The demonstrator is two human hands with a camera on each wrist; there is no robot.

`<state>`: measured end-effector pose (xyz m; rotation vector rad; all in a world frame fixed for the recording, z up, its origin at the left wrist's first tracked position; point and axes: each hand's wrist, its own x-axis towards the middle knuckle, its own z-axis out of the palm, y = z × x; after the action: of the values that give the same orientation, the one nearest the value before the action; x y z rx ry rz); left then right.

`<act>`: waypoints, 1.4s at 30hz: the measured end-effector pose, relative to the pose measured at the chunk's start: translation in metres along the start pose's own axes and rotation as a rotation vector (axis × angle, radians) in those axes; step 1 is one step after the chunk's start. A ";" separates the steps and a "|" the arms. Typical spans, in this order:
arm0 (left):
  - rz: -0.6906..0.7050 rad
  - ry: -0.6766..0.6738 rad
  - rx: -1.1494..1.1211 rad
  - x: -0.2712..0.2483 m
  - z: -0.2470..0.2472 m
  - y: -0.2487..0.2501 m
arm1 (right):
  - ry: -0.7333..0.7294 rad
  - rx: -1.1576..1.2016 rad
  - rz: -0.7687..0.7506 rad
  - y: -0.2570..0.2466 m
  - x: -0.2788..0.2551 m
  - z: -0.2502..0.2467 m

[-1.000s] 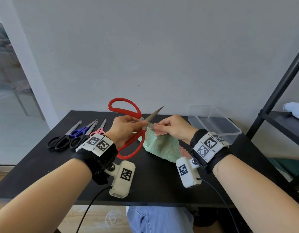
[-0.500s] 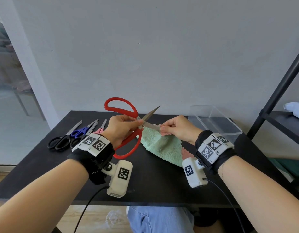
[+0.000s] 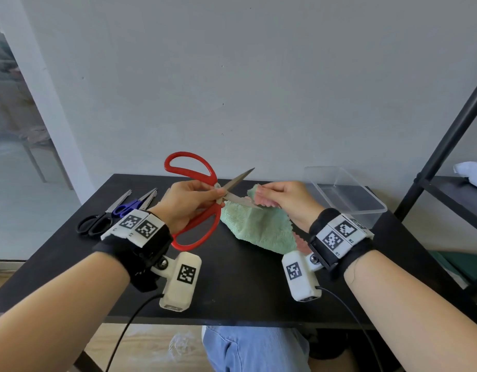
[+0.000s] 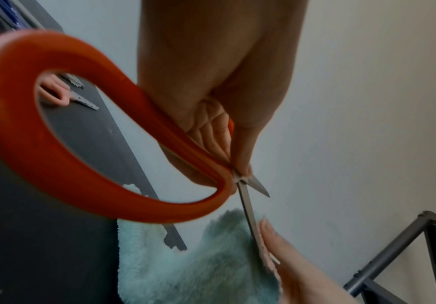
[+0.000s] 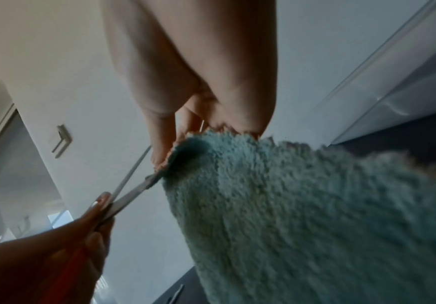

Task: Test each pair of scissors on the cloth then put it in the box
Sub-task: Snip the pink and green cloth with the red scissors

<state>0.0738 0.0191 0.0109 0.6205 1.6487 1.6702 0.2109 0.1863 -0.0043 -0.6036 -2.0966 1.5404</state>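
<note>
My left hand [image 3: 194,201] grips big red-handled scissors [image 3: 190,167] near the pivot, above the table. Their blades stand apart; one points up and right, the other [image 3: 241,201] runs against the raised edge of the green cloth [image 3: 261,226]. My right hand [image 3: 283,197] pinches that edge, and the rest of the cloth hangs down onto the black table [image 3: 245,277]. The left wrist view has the red handle loop [image 4: 55,164] close up, with the lower blade [image 4: 249,218] at the cloth [image 4: 198,267]. In the right wrist view, the blades [image 5: 133,191] meet the cloth [image 5: 315,216] below my fingers. A clear plastic box [image 3: 344,197] stands at the back right.
Several more scissors lie at the table's left: black-handled [image 3: 93,224], blue-handled [image 3: 126,208], and a pink-handled pair [image 4: 55,94] showing in the left wrist view. A black metal shelf frame [image 3: 446,146] stands right of the table. A grey wall is close behind.
The scissors' blades have opened wider. My right hand has lifted the cloth's edge higher, up to the lower blade. Both hands have shifted slightly.
</note>
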 end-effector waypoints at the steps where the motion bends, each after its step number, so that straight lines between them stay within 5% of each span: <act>1: -0.003 -0.006 0.003 0.000 0.002 0.000 | -0.007 0.025 0.003 -0.002 0.000 0.003; 22: 0.035 0.033 0.117 0.003 0.012 -0.001 | -0.079 0.262 0.178 -0.002 0.002 0.011; 29: 0.103 0.036 0.123 0.015 0.011 -0.002 | 0.040 0.271 0.150 0.000 0.009 0.011; 42: 0.076 -0.028 0.076 0.042 0.016 0.035 | -0.004 0.384 0.288 -0.026 0.032 -0.015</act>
<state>0.0535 0.0634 0.0410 0.7487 1.6939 1.6505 0.1931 0.2097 0.0279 -0.7798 -1.7005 2.0375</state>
